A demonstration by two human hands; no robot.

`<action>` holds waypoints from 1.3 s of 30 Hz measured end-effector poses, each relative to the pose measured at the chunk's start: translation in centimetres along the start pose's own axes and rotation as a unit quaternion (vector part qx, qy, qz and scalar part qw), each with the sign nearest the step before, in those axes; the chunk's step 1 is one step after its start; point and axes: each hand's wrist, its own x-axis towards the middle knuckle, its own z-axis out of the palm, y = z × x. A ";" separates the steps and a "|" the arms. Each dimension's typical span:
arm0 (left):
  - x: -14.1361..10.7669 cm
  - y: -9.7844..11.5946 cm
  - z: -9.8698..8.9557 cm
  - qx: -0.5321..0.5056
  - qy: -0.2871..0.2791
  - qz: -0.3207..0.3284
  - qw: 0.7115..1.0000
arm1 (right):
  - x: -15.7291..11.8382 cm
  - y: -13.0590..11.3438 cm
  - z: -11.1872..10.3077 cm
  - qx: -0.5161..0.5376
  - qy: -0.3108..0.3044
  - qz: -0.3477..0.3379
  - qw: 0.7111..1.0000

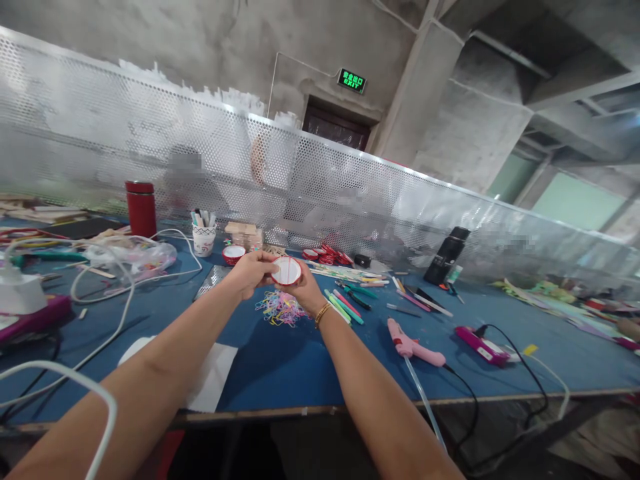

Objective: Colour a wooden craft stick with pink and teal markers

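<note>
The left hand (256, 272), over the left far side of the pile of coloured bands (283, 310), pinches the left rim of a small round dish (287, 271). The dish is held up beyond the pile, between both hands. Its face is white, with a thin reddish line down it and a red rim. The right hand (306, 289), right of the pile, is closed around the dish's lower right side.
</note>
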 end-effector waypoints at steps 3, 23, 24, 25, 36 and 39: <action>0.1 -0.1 -0.1 -0.002 -0.002 0.005 1.000 | 0.3 0.4 0.0 0.037 0.015 0.023 0.999; -0.7 -0.9 0.9 0.141 -0.061 -0.012 0.988 | 0.7 -1.2 -1.8 0.179 0.020 0.139 0.974; -0.7 -0.9 0.9 0.139 -0.059 -0.007 0.989 | 0.7 -1.1 -1.8 0.178 0.024 0.132 0.975; -0.6 -0.8 0.8 0.136 -0.056 -0.003 0.989 | 0.7 -1.0 -1.8 0.182 0.031 0.124 0.975; -0.4 -1.0 0.6 0.132 -0.056 -0.004 0.990 | 0.7 -1.3 -1.5 0.266 0.046 0.131 0.954; -0.5 -0.9 0.6 0.122 -0.059 0.008 0.991 | 0.8 -1.0 -1.6 0.269 0.059 0.148 0.950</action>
